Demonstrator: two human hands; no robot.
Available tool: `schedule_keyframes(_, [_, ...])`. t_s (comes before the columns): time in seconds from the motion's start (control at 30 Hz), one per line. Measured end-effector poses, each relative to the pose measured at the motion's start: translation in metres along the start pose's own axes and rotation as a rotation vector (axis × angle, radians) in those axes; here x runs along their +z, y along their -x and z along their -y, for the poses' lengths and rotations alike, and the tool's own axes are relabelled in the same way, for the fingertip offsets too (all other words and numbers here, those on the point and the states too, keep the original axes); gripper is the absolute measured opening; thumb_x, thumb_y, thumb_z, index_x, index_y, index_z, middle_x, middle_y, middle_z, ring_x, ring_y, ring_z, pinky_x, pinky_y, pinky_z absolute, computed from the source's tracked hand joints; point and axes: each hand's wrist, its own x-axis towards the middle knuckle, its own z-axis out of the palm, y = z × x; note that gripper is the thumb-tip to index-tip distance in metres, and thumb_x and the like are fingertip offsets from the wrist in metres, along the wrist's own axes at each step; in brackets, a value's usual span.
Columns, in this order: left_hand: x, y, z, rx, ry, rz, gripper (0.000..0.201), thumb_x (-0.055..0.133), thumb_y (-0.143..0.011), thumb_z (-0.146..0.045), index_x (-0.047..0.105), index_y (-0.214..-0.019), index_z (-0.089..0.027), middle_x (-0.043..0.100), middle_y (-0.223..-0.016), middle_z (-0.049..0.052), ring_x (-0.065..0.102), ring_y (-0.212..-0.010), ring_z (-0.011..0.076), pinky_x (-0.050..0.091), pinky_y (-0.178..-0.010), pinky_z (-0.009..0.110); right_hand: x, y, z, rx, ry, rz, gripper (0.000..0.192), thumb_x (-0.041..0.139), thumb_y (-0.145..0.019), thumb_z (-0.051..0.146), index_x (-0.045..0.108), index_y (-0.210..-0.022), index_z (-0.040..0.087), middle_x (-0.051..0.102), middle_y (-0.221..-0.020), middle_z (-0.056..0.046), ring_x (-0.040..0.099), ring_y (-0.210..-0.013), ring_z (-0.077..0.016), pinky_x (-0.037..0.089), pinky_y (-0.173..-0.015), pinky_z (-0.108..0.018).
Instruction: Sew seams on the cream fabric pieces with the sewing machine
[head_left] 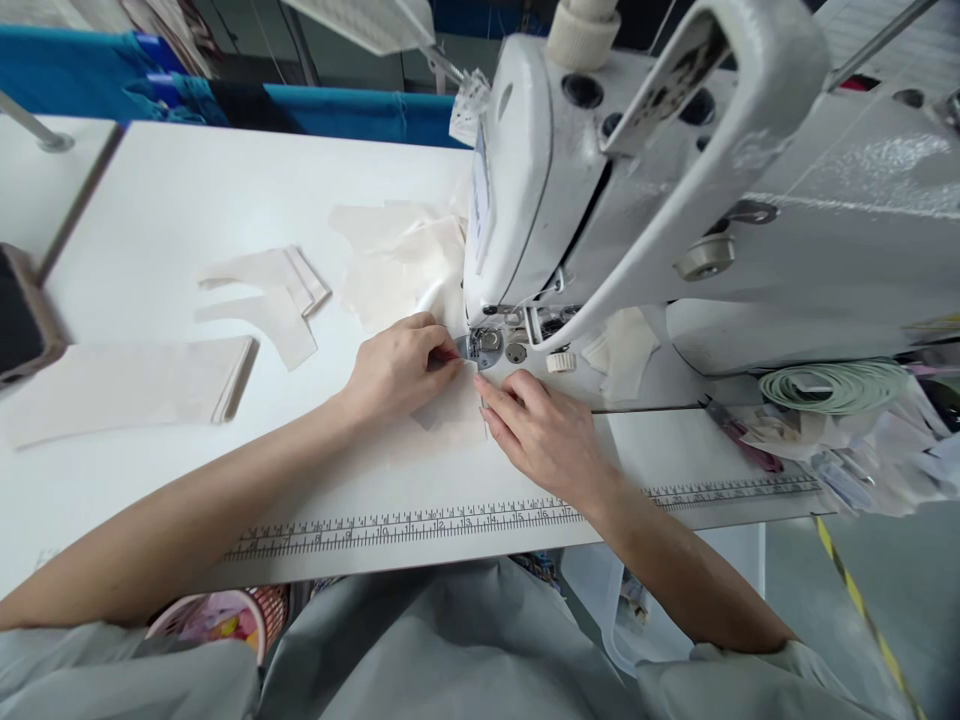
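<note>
A small cream fabric piece (pixel 459 412) lies on the white table in front of the sewing machine's presser foot (pixel 486 342). My left hand (pixel 403 365) is closed, thumb and fingertips pinching the fabric's upper edge just left of the foot. My right hand (pixel 541 432) rests palm down, its fingers apart and stretched out, with the fingertips at the fabric's right edge. The far edge of the fabric reaches close to the needle plate; whether it is under the foot I cannot tell. The sewing machine (pixel 517 190) stands right behind both hands.
Cut fabric pieces (pixel 274 300), a folded fabric stack (pixel 135 390) and crumpled fabric (pixel 405 255) lie to the left. A printed ruler (pixel 442 522) runs along the front edge. At right are snips (pixel 739 432), coiled green tape (pixel 832 385) and scraps. A basket (pixel 270 610) stands below.
</note>
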Motion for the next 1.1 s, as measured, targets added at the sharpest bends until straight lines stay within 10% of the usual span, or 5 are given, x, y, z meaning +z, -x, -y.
schedule_keyframes(0.3, [-0.001, 0.004, 0.0, 0.063, -0.096, -0.04, 0.014, 0.055, -0.085, -0.024, 0.066, -0.091, -0.018, 0.065, -0.1, 0.005, 0.062, -0.089, 0.0204, 0.047, -0.061, 0.028, -0.005, -0.004, 0.002, -0.005, 0.048, 0.154, 0.036, 0.036, -0.101, 0.031, 0.061, -0.125, 0.021, 0.06, -0.087, -0.003, 0.052, -0.066, -0.0108, 0.037, -0.056, -0.026])
schedule_keyframes(0.57, [0.004, 0.049, -0.007, 0.577, -0.394, -0.113, 0.035, 0.038, -0.098, -0.024, 0.059, -0.121, -0.006, 0.058, -0.132, 0.017, 0.049, -0.127, 0.0305, 0.048, -0.102, 0.045, -0.009, -0.006, 0.003, 0.012, 0.038, 0.206, 0.036, 0.033, -0.102, 0.031, 0.062, -0.122, 0.021, 0.061, -0.093, -0.005, 0.054, -0.069, -0.0118, 0.037, -0.058, -0.026])
schedule_keyframes(1.1, [0.021, 0.042, 0.001, 0.553, -0.404, -0.12, 0.048, 0.04, -0.097, -0.032, 0.056, -0.124, 0.004, 0.053, -0.135, 0.026, 0.048, -0.13, 0.0352, 0.047, -0.105, 0.047, -0.007, -0.019, 0.0, 0.022, 0.114, 0.264, 0.039, 0.033, -0.102, 0.032, 0.055, -0.132, 0.021, 0.061, -0.097, -0.006, 0.057, -0.074, -0.0154, 0.036, -0.06, -0.03])
